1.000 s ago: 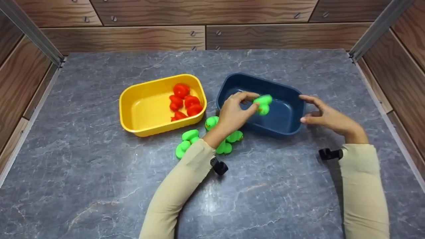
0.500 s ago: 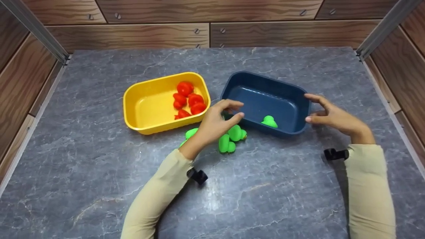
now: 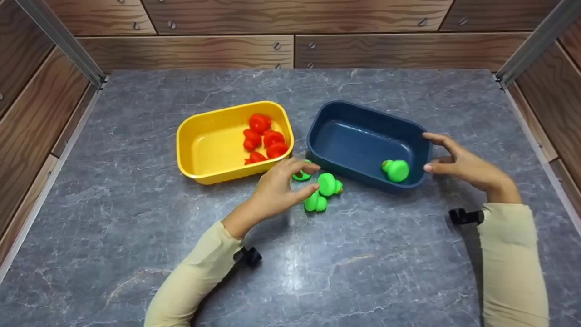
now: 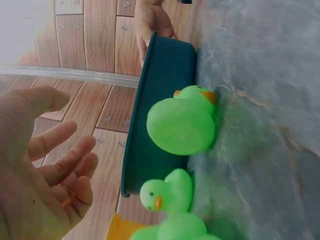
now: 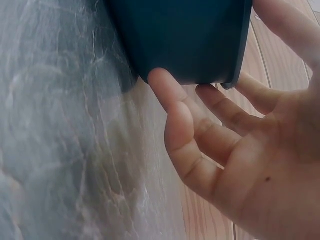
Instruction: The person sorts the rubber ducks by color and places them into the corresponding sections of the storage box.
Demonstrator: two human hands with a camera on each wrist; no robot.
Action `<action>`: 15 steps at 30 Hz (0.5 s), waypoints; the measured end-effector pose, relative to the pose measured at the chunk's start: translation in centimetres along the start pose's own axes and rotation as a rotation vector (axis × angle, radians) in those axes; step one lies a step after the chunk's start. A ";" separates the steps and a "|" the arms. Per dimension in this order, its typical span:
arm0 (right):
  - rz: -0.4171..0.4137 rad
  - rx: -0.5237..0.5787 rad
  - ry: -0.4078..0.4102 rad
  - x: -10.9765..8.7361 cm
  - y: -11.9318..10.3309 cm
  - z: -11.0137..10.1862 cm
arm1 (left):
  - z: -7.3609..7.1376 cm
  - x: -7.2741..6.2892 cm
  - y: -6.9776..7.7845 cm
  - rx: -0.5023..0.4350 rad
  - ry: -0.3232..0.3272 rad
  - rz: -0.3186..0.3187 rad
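Observation:
My left hand [image 3: 274,190] hovers with nothing in it over a cluster of green rubber ducks [image 3: 328,184], thumb and fingers spread apart. Part of the cluster is hidden beneath it. In the left wrist view its palm shows empty beside a green duck [image 4: 180,127] lying with its flat base toward the camera. My right hand [image 3: 474,168] touches the right end of the dark blue bin [image 3: 354,143] with its fingertips and thumb. Inside that bin, near its front right corner, lies one green duck [image 3: 396,170]. The right wrist view shows fingertips [image 5: 162,80] against the bin's outer wall.
A yellow bin [image 3: 206,147] stands left of the blue one, with several red rubber ducks [image 3: 259,123] at its right end. Both rest on a grey marbled tabletop [image 3: 354,263]. Wood-patterned panels [image 3: 227,52] border the back and sides.
The left hand let go of a green duck over the blue bin, and the duck came to rest inside. That hand then moved left and toward the person. The right hand stayed at the bin's end.

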State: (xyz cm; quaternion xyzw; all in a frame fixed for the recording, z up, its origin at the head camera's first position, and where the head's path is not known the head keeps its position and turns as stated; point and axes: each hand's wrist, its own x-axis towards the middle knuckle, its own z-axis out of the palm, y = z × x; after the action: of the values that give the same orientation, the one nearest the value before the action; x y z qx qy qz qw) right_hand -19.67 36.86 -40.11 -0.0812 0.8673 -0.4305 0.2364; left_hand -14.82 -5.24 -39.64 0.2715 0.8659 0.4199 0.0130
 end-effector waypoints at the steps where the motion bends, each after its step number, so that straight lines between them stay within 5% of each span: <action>1: -0.001 0.001 0.000 0.0 0.0 0.0 | -0.1 -0.3 -0.1 0.016 -0.013 -0.007; 15: -0.006 0.021 0.000 -0.2 0.0 0.0 | 0.0 -2.2 -1.8 0.097 -0.167 -0.119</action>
State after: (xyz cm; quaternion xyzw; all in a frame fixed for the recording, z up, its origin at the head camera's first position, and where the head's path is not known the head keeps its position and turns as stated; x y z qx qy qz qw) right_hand -19.53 36.90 -40.04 -0.0811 0.8625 -0.4403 0.2360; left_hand -13.81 -7.21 -41.39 0.2539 0.8958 0.3517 0.0969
